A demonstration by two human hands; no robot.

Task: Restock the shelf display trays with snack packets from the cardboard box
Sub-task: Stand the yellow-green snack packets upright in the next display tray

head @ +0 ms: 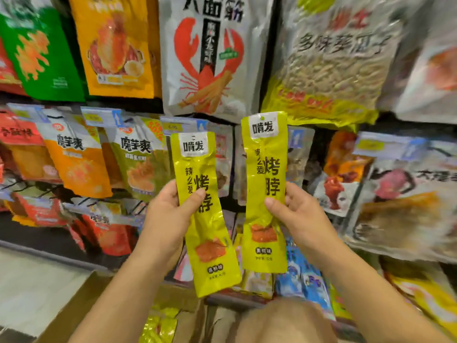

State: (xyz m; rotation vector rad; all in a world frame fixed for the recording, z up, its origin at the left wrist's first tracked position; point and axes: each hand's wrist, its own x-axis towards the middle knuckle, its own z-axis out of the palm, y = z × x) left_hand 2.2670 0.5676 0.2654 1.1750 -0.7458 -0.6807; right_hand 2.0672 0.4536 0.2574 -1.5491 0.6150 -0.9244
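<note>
While held upright, side by side, before rows of glossy hanging bags: one long, flat, crinkled yellow foil packet in the left hand, fingers curled behind, thumb pressed across the front; second packet, slightly higher, gripped likewise in the right hand. Below, brown cardboard box, more yellow foil inside.
</note>
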